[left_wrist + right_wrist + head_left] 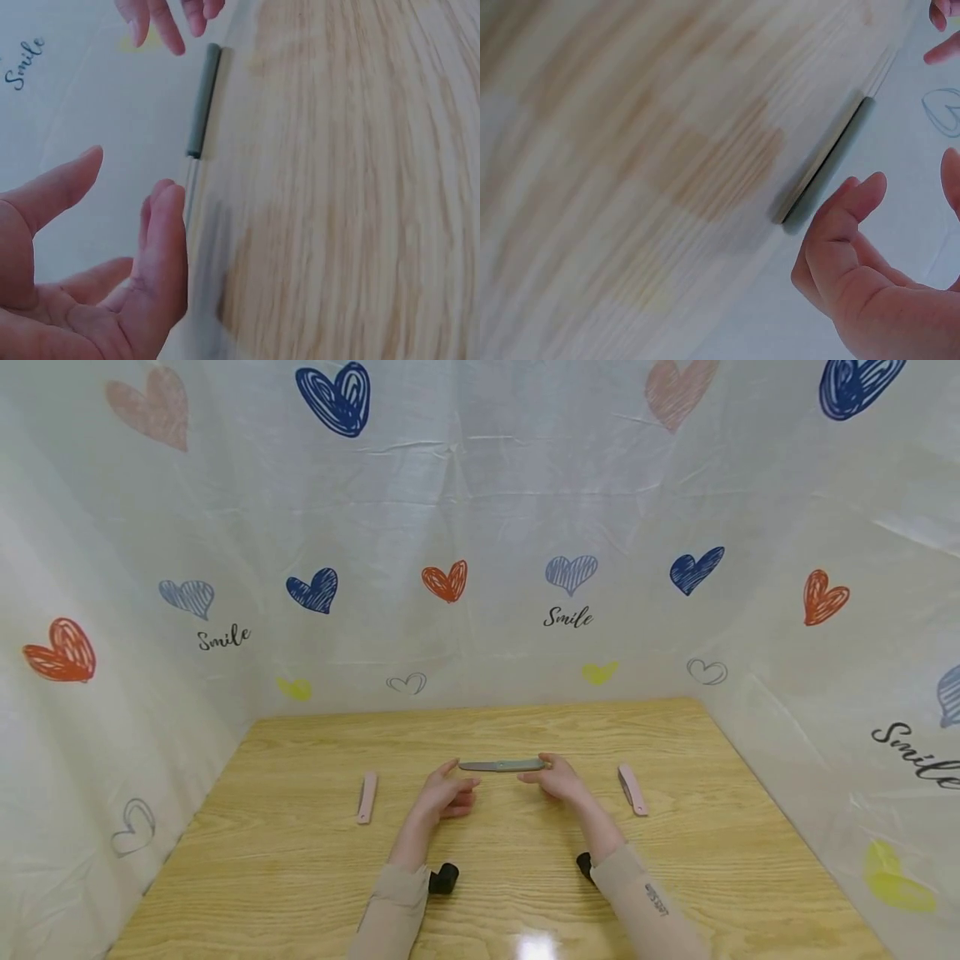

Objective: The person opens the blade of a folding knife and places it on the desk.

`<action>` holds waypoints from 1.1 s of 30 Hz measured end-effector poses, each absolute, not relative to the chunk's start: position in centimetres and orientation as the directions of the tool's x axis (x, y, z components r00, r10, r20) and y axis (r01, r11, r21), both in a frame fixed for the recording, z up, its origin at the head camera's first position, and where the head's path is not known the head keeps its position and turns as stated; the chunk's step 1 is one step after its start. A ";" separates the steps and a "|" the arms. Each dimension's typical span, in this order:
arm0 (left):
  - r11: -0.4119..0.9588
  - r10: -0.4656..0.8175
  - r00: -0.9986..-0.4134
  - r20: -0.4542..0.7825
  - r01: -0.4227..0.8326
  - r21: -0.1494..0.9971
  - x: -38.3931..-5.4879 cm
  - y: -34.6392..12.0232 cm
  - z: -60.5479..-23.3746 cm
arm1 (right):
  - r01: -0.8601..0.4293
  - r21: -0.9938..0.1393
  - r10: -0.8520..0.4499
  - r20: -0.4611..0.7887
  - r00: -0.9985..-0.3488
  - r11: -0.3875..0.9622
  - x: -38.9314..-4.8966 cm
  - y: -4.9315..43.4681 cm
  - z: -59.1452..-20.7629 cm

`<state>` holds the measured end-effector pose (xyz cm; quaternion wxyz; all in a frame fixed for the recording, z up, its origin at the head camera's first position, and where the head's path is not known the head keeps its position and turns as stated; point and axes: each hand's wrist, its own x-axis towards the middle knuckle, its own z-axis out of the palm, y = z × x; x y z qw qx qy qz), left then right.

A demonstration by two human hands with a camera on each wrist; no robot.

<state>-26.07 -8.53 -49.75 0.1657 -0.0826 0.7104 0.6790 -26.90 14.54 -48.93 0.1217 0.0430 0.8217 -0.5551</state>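
Note:
An unfolded folding knife [519,766] with a grey-green handle lies crosswise on the wooden table, its blade [477,767] pointing left. My left hand [444,797] is beside the blade's tip, thumb and fingers spread apart and relaxed. Beside the handle end is my right hand [561,780], its fingers loosely bent. The left wrist view shows the handle [202,101] beyond the left fingers, which partly hide the blade. In the right wrist view nothing is between the right thumb and fingers, and the handle [832,165] lies just past the fingertips. Whether a fingertip touches the knife, I cannot tell.
A pink folded knife [367,797] lies to the left of my hands, and another pink folded knife [632,790] to the right. A white curtain [495,527] printed with hearts surrounds the back and sides of the table [285,877].

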 end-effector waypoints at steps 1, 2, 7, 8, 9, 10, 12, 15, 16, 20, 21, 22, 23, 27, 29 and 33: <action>0.076 0.101 -0.931 -0.351 -0.345 0.936 -25.9 -8.7 -49.6 | 0.200 -0.909 -0.066 -0.240 -0.969 0.365 -26.8 14.2 -49.0; 0.086 0.091 -0.931 -0.354 -0.347 0.934 -25.7 -8.9 -49.5 | 0.195 -0.916 -0.067 -0.232 -0.970 0.350 -26.7 13.8 -49.0; 0.105 0.027 -0.938 -0.345 -0.341 0.934 -24.8 -10.0 -48.7 | 0.163 -0.938 -0.103 -0.203 -0.974 0.307 -26.0 11.6 -48.9; 0.107 0.015 -0.940 -0.340 -0.336 0.936 -24.6 -10.2 -48.6 | 0.153 -0.937 -0.116 -0.198 -0.973 0.313 -25.9 11.1 -48.9; 0.107 0.004 -0.943 -0.334 -0.332 0.937 -24.4 -10.6 -48.4 | 0.141 -0.937 -0.133 -0.192 -0.972 0.318 -25.8 10.6 -48.9; 0.102 -0.010 -0.944 -0.331 -0.330 0.938 -24.2 -10.9 -48.3 | 0.128 -0.937 -0.152 -0.185 -0.971 0.325 -25.6 10.1 -48.8; 0.089 -0.030 -0.946 -0.322 -0.324 0.942 -23.7 -11.8 -48.0 | 0.091 -0.938 -0.195 -0.163 -0.967 0.335 -25.4 9.0 -48.7; 0.073 -0.049 -0.954 -0.296 -0.299 0.951 -23.0 -13.3 -47.5 | 0.048 -0.945 -0.253 -0.135 -0.958 0.323 -25.1 7.4 -48.5; 0.068 -0.058 -0.955 -0.289 -0.293 0.954 -22.8 -13.8 -47.3 | 0.038 -0.949 -0.270 -0.127 -0.954 0.313 -25.1 6.9 -48.5; 0.103 -0.062 -0.964 -0.259 -0.265 0.959 -22.0 -16.1 -46.6 | 0.021 -0.960 -0.309 -0.110 -0.945 0.278 -24.9 4.9 -48.3; 0.111 -0.068 -0.963 -0.262 -0.268 0.957 -21.9 -16.7 -46.4 | 0.015 -0.960 -0.317 -0.107 -0.942 0.279 -24.9 4.4 -48.3; 0.123 -0.075 -0.962 -0.264 -0.272 0.954 -21.7 -17.2 -46.3 | 0.008 -0.959 -0.326 -0.103 -0.940 0.282 -24.8 3.9 -48.3; 0.133 -0.081 -0.961 -0.264 -0.273 0.953 -21.5 -17.8 -46.1 | 0.002 -0.956 -0.332 -0.104 -0.937 0.293 -24.6 3.4 -48.3; 0.141 -0.144 -0.952 -0.271 -0.290 0.947 -21.1 -19.9 -46.0 | -0.023 -0.943 -0.372 -0.109 -0.922 0.333 -24.1 1.3 -48.3; 0.155 -0.169 -0.948 -0.269 -0.295 0.943 -20.9 -21.0 -46.0 | -0.026 -0.941 -0.390 -0.115 -0.913 0.338 -24.0 0.2 -48.4; 0.215 -0.174 -0.948 -0.267 -0.301 0.929 -20.5 -22.9 -46.2 | -0.016 -0.951 -0.422 -0.122 -0.898 0.308 -24.1 -1.9 -48.6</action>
